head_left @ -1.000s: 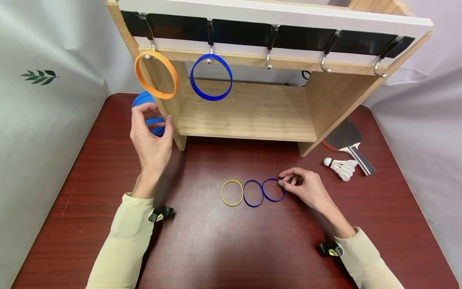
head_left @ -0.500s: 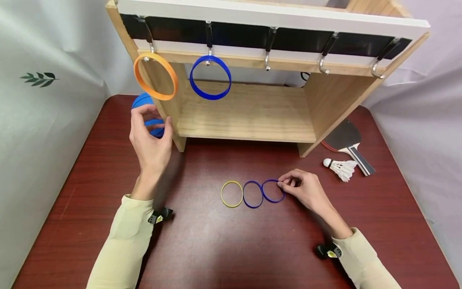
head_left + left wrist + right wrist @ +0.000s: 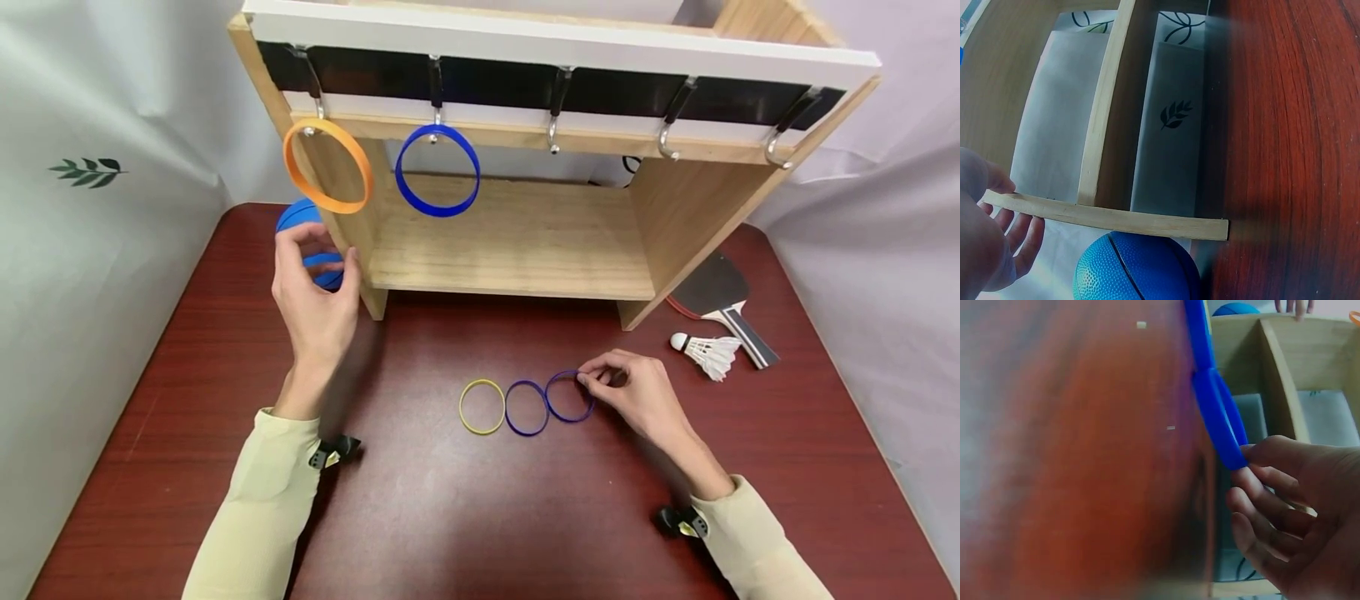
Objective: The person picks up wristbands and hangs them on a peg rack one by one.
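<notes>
My right hand [image 3: 633, 392] pinches the far right edge of a blue ring [image 3: 1225, 425] between thumb and index finger, low at the table. Whether that ring's edge is off the table I cannot tell. Left of it lie a second blue ring [image 3: 508, 408] and a yellow ring [image 3: 461, 404], in a row. My left hand [image 3: 315, 300] holds the left side panel [image 3: 1129, 218] of a wooden rack, thumb on the inner side and fingers on the outer. From the rack's hooks hang an orange ring [image 3: 363, 187] at the far left and a blue ring [image 3: 438, 210] beside it.
Several metal hooks line the rack's front bar [image 3: 495, 79]; those right of the hung blue ring hold nothing. A blue ball [image 3: 1138, 265] sits left of the rack. A table tennis bat [image 3: 712, 287] and a shuttlecock [image 3: 708, 354] lie to its right.
My right thumb and index finger have come together on the edge of the right blue ring. The left hand keeps its hold on the panel. The head view has shifted slightly.
</notes>
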The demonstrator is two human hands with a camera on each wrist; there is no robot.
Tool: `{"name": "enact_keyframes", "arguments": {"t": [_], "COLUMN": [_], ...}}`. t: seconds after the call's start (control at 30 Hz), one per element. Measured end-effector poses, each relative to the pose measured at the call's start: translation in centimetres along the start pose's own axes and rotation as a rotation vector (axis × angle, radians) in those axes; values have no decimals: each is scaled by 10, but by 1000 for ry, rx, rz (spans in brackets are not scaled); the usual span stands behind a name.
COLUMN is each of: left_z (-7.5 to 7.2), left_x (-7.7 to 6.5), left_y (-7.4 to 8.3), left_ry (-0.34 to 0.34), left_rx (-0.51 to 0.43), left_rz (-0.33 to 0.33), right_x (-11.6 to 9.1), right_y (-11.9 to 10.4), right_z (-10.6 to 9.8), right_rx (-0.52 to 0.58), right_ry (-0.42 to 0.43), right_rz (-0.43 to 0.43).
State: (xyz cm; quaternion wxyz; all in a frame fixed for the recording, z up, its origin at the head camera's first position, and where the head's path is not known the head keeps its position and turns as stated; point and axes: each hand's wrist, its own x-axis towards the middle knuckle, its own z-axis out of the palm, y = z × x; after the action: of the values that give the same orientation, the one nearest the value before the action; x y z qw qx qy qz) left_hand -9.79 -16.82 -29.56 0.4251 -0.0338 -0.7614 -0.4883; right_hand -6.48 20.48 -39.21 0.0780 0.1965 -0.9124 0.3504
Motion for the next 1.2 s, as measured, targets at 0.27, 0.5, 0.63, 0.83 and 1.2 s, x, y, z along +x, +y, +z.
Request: {"name": "enact_keyframes", "arguments": {"t": [0.27,0.5,0.63,0.83,1.2], "left_z": [0,0,0,0,1], "left_x": [0,-1,-1,-1,-1], "left_y": [-1,-1,-1,-1,0], "left_ry": [0,4,6,15,14], "left_rx": [-1,0,-4,-9,-4], "left_rz": [-2,0,1,2,6], "right_x": [18,47,64,90,129], "right_y": [-29,-85,-124,-163,-185], "right_z": [-20,-54,-73,-84,-85], "right_rx": [-39,10,7,-44,-74], "right_ry": [83,259,385,629,933], "right_rz": [-151,-352,-475,-545,-597]}}
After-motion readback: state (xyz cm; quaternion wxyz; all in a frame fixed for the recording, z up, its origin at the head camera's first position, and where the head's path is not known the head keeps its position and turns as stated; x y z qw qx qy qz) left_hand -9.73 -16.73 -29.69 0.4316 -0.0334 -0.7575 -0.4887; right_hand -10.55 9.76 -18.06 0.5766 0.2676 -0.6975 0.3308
